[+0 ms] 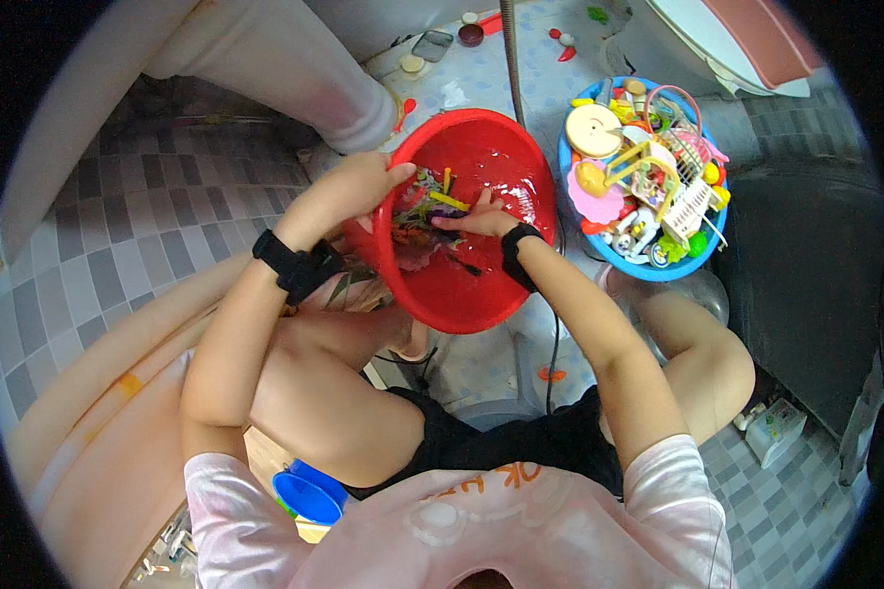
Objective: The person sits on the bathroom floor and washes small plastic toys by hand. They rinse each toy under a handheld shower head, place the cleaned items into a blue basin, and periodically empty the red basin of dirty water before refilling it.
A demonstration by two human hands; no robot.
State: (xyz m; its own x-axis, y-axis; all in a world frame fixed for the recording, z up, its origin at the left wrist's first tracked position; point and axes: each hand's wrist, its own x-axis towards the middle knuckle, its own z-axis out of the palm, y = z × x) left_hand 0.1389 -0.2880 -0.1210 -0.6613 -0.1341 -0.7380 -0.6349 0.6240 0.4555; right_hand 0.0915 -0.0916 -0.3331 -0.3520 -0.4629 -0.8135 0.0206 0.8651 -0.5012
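In front of me a red plastic basin [479,302] is tilted, with water and a heap of small toy pieces [420,221] along its left side. My left hand [365,184] grips the basin's left rim, thumb over the edge and fingers on the outer wall. Inside the basin is my right hand [482,219], palm turned partly up, thumb and fingers at the pieces. Yellow sticks [449,200] lie just by its fingers, and a dark purple piece [446,218] is at the thumb. Whether the hand grasps any piece is unclear.
To the right, a blue basin [611,266] is piled with plastic toys. Small toy parts, including a red spoon [407,112] and a dark round piece [471,34], lie on the wet floor. A metal hose [512,59] hangs behind the red basin. A white pedestal [339,88] stands at left.
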